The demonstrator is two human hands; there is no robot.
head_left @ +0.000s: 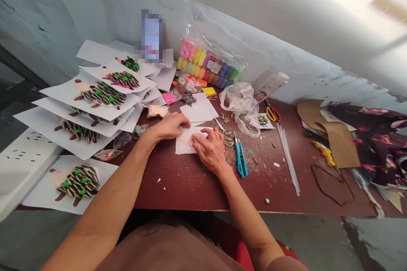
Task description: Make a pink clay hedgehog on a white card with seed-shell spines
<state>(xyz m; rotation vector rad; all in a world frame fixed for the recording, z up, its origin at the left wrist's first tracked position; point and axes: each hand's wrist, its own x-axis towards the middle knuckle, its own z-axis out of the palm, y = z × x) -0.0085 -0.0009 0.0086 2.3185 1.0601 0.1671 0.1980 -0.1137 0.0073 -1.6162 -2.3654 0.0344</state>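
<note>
red worktable, front edge free; left hand, right hand flat on paper, grip unclear

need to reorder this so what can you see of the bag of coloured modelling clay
The bag of coloured modelling clay is clear plastic, crumpled and loose at the top. Inside, rows of small bars run through pink, yellow, green, orange, purple and blue, with a small white label near the middle. It sits tilted at the far edge of the table, apparently leaning against the wall.

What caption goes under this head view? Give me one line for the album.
Left hand and right hand press a white paper sheet on a maroon table beside seed-and-clay hedgehog pictures.
</note>
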